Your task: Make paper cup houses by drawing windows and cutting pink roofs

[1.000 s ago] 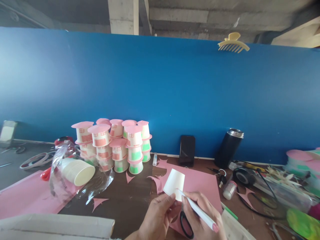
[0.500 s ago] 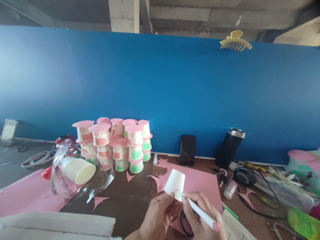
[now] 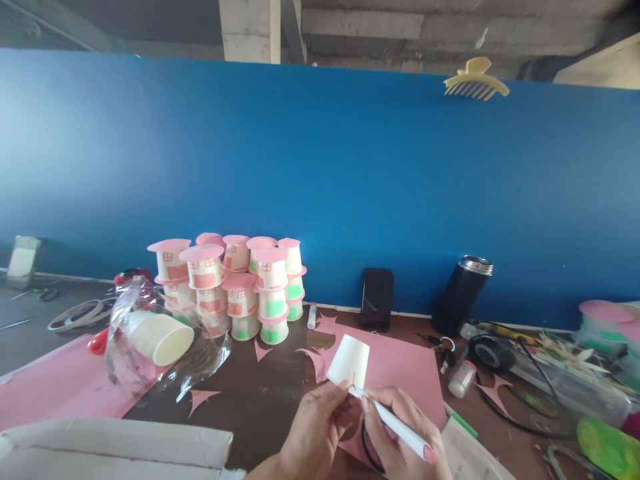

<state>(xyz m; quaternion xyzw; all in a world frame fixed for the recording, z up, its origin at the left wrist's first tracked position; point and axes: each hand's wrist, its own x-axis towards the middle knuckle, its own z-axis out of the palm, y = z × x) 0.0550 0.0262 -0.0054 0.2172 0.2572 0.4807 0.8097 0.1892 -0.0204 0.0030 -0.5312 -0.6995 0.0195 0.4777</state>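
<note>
A plain white paper cup (image 3: 349, 359), upside down and slightly tilted, is pinched near its rim by my left hand (image 3: 317, 427). My right hand (image 3: 405, 433) grips a white marker (image 3: 403, 427) with a pink end, its tip touching the cup's lower side. A short reddish line shows on the cup just above the tip. Below my hands lies part of a black scissors handle (image 3: 370, 450), mostly hidden. Pink paper (image 3: 405, 363) with curved cut edges spreads under and behind the cup.
Stacked cups with pink paper discs (image 3: 240, 293) stand left of centre. Nested white cups (image 3: 173, 343) lie in clear plastic. A phone (image 3: 377, 300) and black flask (image 3: 460, 297) lean by the blue partition (image 3: 320, 167). A small bottle (image 3: 463, 379) and cables lie right; white cardboard (image 3: 120, 443) front left.
The marker tip has moved slightly down the cup towards its rim, and a short reddish vertical line now shows above it. My left hand still holds the cup in place.
</note>
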